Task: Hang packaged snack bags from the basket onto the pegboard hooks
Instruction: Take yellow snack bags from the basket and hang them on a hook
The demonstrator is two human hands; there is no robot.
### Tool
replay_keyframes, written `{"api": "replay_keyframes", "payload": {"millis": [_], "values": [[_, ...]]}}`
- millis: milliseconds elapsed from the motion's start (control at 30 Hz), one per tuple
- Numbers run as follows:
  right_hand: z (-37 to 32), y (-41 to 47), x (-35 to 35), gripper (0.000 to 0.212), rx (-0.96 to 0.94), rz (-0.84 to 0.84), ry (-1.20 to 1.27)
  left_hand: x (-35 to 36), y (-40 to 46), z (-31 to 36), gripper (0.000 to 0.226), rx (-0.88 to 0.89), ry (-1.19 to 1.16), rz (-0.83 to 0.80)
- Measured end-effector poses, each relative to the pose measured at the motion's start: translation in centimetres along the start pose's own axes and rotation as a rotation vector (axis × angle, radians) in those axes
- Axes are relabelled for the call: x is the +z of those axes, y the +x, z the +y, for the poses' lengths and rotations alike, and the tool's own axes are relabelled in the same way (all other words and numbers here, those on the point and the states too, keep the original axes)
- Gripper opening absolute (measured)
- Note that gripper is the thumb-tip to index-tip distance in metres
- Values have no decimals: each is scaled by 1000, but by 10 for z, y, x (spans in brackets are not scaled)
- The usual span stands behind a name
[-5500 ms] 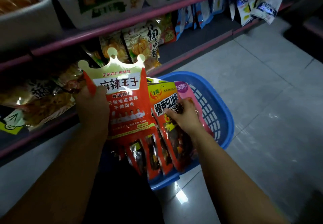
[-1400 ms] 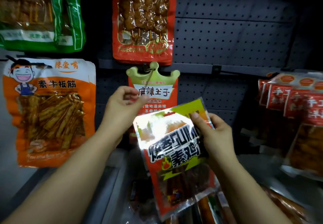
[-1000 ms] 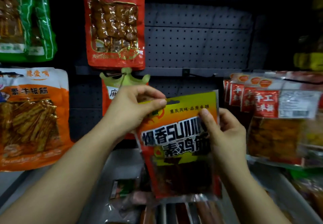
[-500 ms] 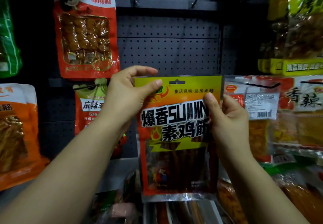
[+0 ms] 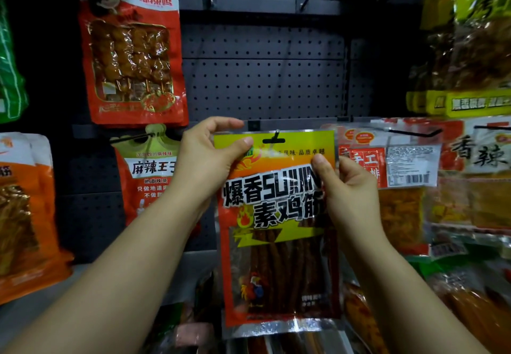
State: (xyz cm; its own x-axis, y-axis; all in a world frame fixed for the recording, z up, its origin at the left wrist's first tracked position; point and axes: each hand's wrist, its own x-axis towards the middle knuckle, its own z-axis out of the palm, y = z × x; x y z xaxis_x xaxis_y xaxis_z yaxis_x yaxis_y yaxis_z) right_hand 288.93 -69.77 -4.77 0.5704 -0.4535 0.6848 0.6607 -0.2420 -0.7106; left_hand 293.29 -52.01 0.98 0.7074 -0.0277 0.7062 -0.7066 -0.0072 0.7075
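Note:
I hold a red and yellow snack bag [image 5: 279, 243] upright against the grey pegboard [image 5: 262, 82]. My left hand [image 5: 204, 160] pinches its top left corner. My right hand [image 5: 348, 187] grips its right edge. A metal hook tip [image 5: 276, 133] pokes through the hang slot at the bag's top. The crown-topped red bag [image 5: 149, 171] hangs on its own hook just left of my left hand. The basket is out of view.
A red skewer bag [image 5: 132, 55] hangs upper left, orange bags [image 5: 25, 215] at far left. Red bags on a hook [image 5: 387, 165] crowd the right, yellow-green bags [image 5: 470, 49] above them. More packets [image 5: 470, 312] lie on the shelf below.
The crown bag went from my left hand onto its hook. Both hands raised the red and yellow bag to the pegboard, and the hook tip now shows through its slot.

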Motion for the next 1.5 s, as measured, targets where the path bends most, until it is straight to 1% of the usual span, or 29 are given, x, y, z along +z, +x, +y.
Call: {"api": "replay_keyframes", "payload": {"millis": [100,167,233,367,467,600,667,767,933,1100,1167,1267,1300,1333,1400,1467,1500], "values": [[7,6,6,41,26,-8,-6,2,2,-12,27,-42,-9,13],[12,10,10,38,45,-6,-5,2,0,-24,29,-86,-12,-23],[19,9,11,34,87,-10,-20,1,-5,-39,26,-133,26,-39],[48,-3,9,21,137,-24,-106,2,-4,-66,9,-191,54,2],[63,-1,14,26,196,-27,-167,8,9,-80,4,-215,67,18],[74,24,29,31,245,41,-233,20,34,-96,3,-263,77,54],[82,38,36,34,268,57,-280,25,47,-106,6,-287,77,58],[96,58,45,33,307,84,-336,32,66,-120,16,-331,66,61],[113,81,59,31,331,124,-445,39,89,-140,21,-359,74,66],[130,87,69,36,361,135,-495,39,94,-151,41,-360,124,49],[137,78,65,35,374,112,-475,36,85,-155,37,-361,117,51],[148,54,51,32,402,59,-488,28,51,-167,21,-427,132,21],[151,43,45,32,406,43,-504,25,35,-173,24,-461,163,-12],[152,30,38,33,409,27,-514,22,17,-178,32,-487,204,-47],[150,0,25,32,409,-12,-508,15,-19,-185,54,-513,274,-77],[141,-30,7,21,394,-64,-474,10,-55,-181,66,-519,271,-48],[134,-45,-3,14,390,-90,-440,9,-72,-175,66,-504,264,-25]]}}
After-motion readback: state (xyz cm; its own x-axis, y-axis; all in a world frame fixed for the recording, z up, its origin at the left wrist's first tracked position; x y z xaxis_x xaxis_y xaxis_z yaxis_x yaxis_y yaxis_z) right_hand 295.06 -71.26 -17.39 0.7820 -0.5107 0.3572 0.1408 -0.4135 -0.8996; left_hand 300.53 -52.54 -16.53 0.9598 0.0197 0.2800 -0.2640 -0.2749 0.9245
